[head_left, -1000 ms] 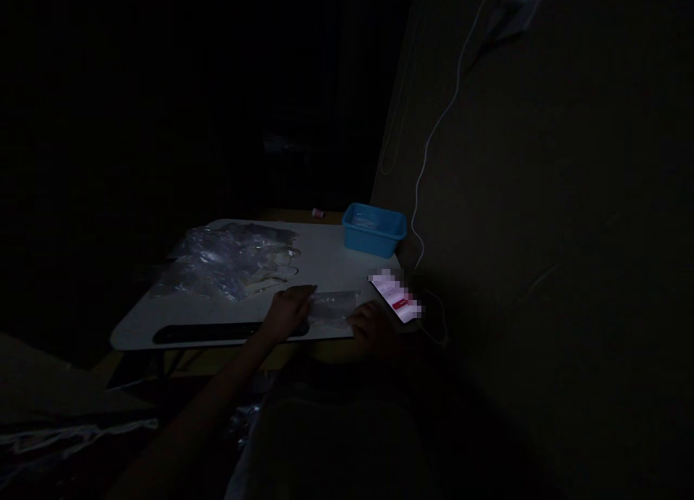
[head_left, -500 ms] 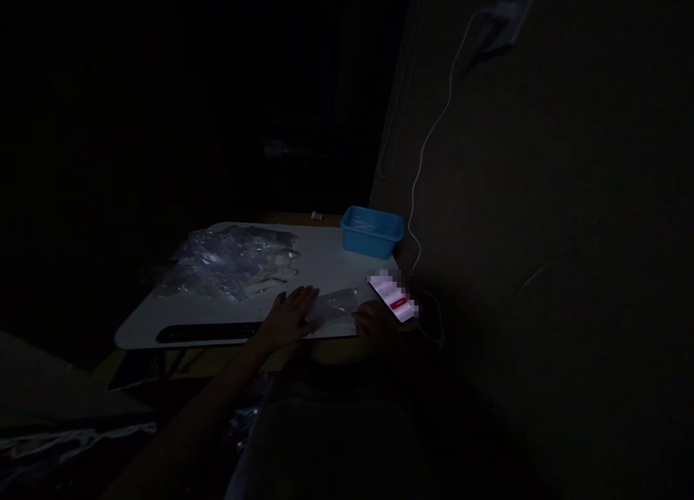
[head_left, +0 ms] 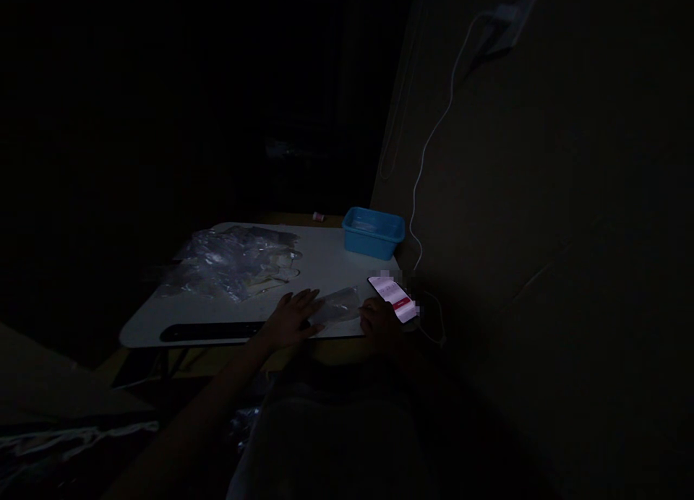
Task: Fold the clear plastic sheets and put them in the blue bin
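A clear plastic bag (head_left: 339, 305) lies flat near the front edge of the white table (head_left: 319, 258). My left hand (head_left: 290, 319) rests at the bag's left end, its fingers spread and lying flat. At the bag's right end is my right hand (head_left: 378, 323), with fingers curled together at the edge of the plastic; the dim light hides exactly what they pinch. Just beyond my right hand lies a phone (head_left: 391, 295) with a lit screen. A heap of crumpled clear plastic bags (head_left: 230, 261) covers the left part of the table.
A blue plastic basket (head_left: 371, 243) stands at the table's back right corner. Behind the table is a small pinkish object (head_left: 318, 216). A white cable (head_left: 423, 153) runs down the wall from a socket (head_left: 510, 23). A dark slot (head_left: 211, 332) lies along the front edge.
My right hand has shifted very slightly, its fingers still at the bag's right end. The whole view has moved a little. My left hand remains on the left end.
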Demonstrator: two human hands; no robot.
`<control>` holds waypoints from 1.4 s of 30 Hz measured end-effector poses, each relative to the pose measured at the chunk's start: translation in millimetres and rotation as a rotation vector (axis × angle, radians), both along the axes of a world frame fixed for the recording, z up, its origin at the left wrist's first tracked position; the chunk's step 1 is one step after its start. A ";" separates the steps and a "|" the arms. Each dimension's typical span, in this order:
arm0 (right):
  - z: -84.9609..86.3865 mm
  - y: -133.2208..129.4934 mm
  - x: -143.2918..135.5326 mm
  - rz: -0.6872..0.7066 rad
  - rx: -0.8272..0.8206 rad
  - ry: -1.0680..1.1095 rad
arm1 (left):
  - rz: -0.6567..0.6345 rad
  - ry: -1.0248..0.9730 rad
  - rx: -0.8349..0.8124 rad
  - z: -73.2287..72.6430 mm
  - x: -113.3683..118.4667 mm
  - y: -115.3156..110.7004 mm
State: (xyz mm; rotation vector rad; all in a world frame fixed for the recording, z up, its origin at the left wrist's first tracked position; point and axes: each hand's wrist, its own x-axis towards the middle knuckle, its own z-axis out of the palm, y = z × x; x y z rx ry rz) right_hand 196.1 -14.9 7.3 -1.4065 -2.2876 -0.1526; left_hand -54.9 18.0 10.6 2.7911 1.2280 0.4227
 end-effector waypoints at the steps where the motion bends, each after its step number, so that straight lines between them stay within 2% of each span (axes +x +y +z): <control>1: -0.4 -0.4 0.3 -0.002 0.001 0.004 | -0.011 -0.010 -0.001 0.5 0.0 -0.4; 5: -2.2 -5.9 -0.7 -0.005 0.063 0.028 | -0.041 -0.056 0.007 -0.4 -0.1 -0.8; 10: -3.5 -10.5 -6.8 0.115 0.122 0.049 | -0.075 -0.065 0.027 -1.4 0.4 -0.9; 23: -5.4 -1.1 -15.2 0.108 0.151 0.091 | -0.186 -0.115 0.128 -3.0 2.9 -4.7; 26: -4.7 -1.1 -16.7 0.157 0.159 0.081 | -0.190 -0.159 0.128 -4.1 1.9 -3.8; 28: -5.0 -0.9 -17.6 0.183 0.144 0.061 | -0.151 -0.257 0.121 -4.4 -0.8 -1.5; 31: -5.4 -0.7 -18.5 0.186 0.112 0.061 | 0.032 -0.485 0.106 -4.0 -6.8 3.8; 33: -4.9 -0.9 -18.7 0.182 0.106 0.072 | 0.134 -0.548 0.106 -4.2 -9.7 7.1; 39: -3.5 -2.2 -18.9 0.173 0.067 0.101 | 0.148 -0.212 0.169 -5.6 -4.4 3.6; 42: -7.0 -0.8 -18.2 0.166 0.057 0.125 | 0.184 -0.137 0.166 -3.9 -1.2 -0.5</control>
